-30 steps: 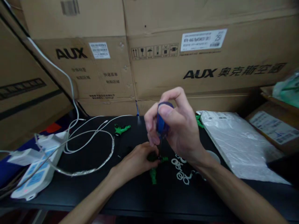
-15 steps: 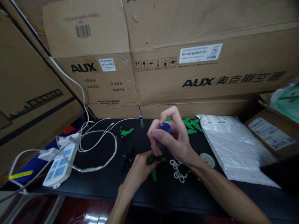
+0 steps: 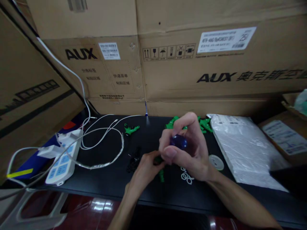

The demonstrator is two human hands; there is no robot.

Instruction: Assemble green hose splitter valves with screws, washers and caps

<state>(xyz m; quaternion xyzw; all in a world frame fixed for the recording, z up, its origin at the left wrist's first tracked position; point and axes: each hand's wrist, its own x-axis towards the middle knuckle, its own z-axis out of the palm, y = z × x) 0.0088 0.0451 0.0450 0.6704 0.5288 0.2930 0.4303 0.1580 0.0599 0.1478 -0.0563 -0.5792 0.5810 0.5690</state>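
- Right hand (image 3: 188, 155): grip clenched around a blue tool handle (image 3: 179, 141), just beside the left hand (image 3: 146, 166)
- Left hand: grip grasping a green fitting (image 3: 161, 175), partly hidden, at the counter's (image 3: 107, 182) middle
- White rings (image 3: 187, 176) lie right of it, small black parts (image 3: 132, 163) left

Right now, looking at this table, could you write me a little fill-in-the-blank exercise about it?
The right hand grips a blue handle, while the left hand holds a part coloured ____.
The small rings near the right hand are coloured ____.
The large Latin letters on the cardboard box spell ____.
The power strip lies toward the picture's ____ edge.

Missing words: green; white; AUX; left.
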